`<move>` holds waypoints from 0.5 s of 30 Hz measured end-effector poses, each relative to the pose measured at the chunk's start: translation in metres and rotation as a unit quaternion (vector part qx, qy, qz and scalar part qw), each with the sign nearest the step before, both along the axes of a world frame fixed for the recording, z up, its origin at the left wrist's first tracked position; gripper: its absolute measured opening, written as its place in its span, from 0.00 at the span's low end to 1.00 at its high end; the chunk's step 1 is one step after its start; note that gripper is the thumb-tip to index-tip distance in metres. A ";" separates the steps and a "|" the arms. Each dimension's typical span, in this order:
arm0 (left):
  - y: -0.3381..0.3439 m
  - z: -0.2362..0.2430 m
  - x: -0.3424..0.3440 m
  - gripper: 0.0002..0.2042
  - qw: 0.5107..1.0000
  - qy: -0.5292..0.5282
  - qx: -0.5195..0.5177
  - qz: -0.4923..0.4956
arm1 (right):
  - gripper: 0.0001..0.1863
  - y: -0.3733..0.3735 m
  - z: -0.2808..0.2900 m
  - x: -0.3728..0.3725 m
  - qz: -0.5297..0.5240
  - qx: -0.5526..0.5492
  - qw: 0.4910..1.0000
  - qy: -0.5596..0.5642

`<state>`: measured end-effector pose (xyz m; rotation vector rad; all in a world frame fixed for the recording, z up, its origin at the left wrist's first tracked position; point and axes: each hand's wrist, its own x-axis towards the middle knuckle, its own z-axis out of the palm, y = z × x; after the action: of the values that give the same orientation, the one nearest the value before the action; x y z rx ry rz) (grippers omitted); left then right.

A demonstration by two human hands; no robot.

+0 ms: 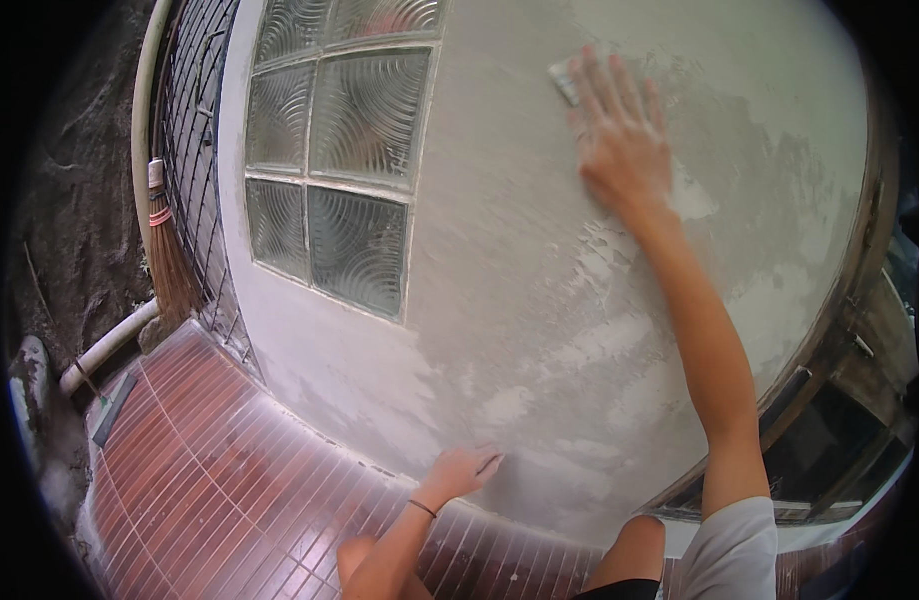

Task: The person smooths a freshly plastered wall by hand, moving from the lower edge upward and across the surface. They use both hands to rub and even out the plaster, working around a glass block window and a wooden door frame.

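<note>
My right hand lies flat high on the grey plastered wall, its fingers stretched out and slightly blurred. It presses a small whitish pad or folded sheet against the surface. Only the left edge of that piece shows past the fingers, so I cannot tell its exact kind. Low down, near the foot of the wall, my left hand is closed, a dark band around its wrist. A thin dark edge shows at its fingertips; what it holds, if anything, is not clear. Pale smears and rough patches cover much of the plaster.
A window of ribbed glass panes is set in the wall at left. Beyond it stand a metal lattice gate and a straw broom. Red-brown tiles cover the floor. A dark wood-framed opening lies at right.
</note>
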<state>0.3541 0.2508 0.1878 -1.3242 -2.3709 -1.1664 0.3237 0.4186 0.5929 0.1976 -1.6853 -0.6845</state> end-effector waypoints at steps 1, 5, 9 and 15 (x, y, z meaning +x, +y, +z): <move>0.001 0.013 -0.002 0.10 0.996 -0.006 0.084 0.033 | 0.29 0.002 -0.028 -0.001 0.049 0.033 0.998 -0.019; -0.002 0.058 -0.029 0.12 0.927 0.152 0.301 0.166 | 0.37 0.019 -0.190 0.030 -0.049 0.177 0.947 -0.265; -0.006 0.077 -0.057 0.28 0.902 0.247 0.227 0.272 | 0.42 0.032 -0.224 0.060 -0.013 0.279 0.865 -0.416; 0.009 0.059 -0.075 0.41 0.908 0.276 0.150 0.277 | 0.30 0.048 -0.104 0.047 0.006 -0.078 0.996 0.032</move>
<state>0.2791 0.2599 0.2471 -0.6785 -1.8646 -0.7990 0.3704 0.4661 0.4889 0.0753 -1.6669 -0.5412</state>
